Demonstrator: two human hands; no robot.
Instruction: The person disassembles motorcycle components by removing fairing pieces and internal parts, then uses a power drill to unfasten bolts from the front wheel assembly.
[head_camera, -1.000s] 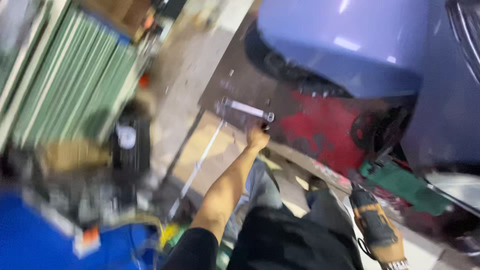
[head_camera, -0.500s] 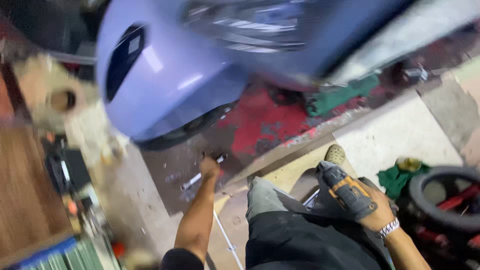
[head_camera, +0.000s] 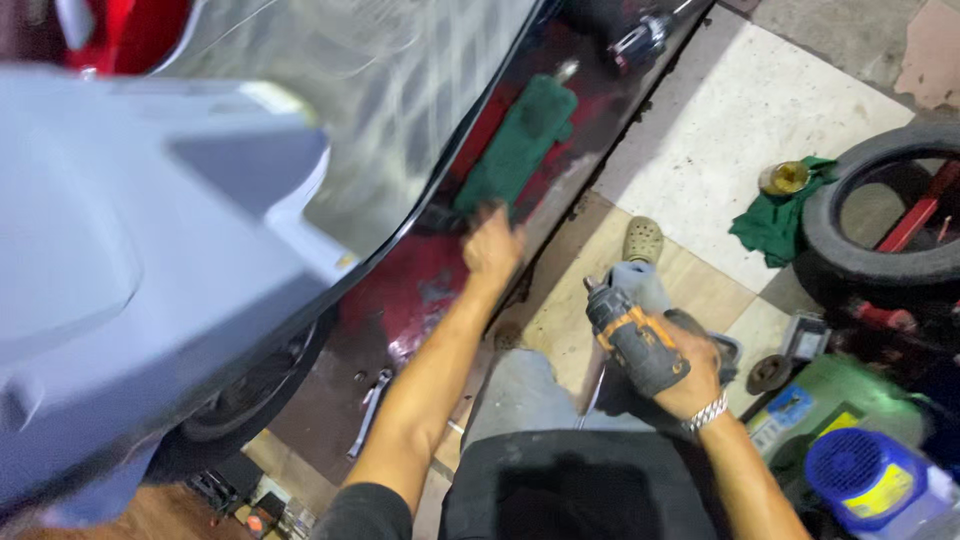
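A cordless drill (head_camera: 637, 338), dark grey with orange parts, is being held in the right hand (head_camera: 692, 375) a little right of the middle of the frame. The fingers are being kept closed around its handle, and the nose of the tool is being pointed to the upper left, toward the floor. A metal watch band (head_camera: 706, 413) is being worn on that wrist.

The left hand (head_camera: 493, 247) is being stretched out toward the upper middle of the frame, over the red and black floor plate (head_camera: 425, 290) beside the car. It is blurred by motion, so it cannot be told if the fingers are apart or together — nothing is seen held in it. A green cloth (head_camera: 520, 140) is lying just above this hand, near to it, on the same plate.

The left half of the frame is being filled by the pale blue car body (head_camera: 120, 260), with a dark wheel (head_camera: 245, 395) below it. A small wrench (head_camera: 369, 408) is lying on the dark floor at the lower middle, beside the left forearm.

The knees in grey trousers (head_camera: 520, 395) are being seen at the bottom, and a tan shoe (head_camera: 643, 239) is resting on the light tiles just above the drill. At the right edge a black tyre (head_camera: 870, 215) is lying flat, with a second green rag (head_camera: 775, 215) touching it and a small brass-coloured can (head_camera: 785, 177) just beside the rag. In the lower right corner a blue round lid (head_camera: 860, 470) is being seen — well apart from both hands.
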